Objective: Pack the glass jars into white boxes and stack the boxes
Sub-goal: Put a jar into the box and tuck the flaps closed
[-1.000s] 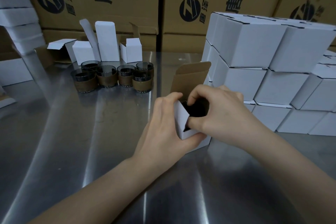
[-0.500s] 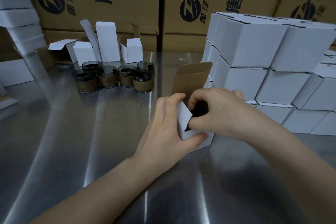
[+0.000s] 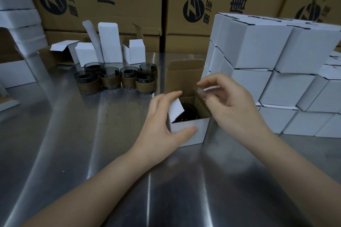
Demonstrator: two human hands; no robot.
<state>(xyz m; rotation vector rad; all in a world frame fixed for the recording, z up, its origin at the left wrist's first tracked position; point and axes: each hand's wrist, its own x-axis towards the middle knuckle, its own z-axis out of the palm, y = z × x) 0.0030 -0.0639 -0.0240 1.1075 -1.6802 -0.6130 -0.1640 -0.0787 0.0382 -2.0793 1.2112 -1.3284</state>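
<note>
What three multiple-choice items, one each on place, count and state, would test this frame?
1. Where do the loose glass jars stand? A on a shelf; B on the metal table, left of the open white box; C on the floor.
2. How many loose jars? A two; B six; C twelve.
3. The open box's top lid is: A tucked shut; B standing open; C torn off.
Key: B, they stand on steel beside the box; B, six show; B, its brown inside faces the camera.

One head-worn wide-angle camera is aimed forward and down, left hand (image 3: pixel 162 129), right hand (image 3: pixel 234 107) and white box (image 3: pixel 200 132) caught close at centre, steel table (image 3: pixel 55 153) filling foreground.
</note>
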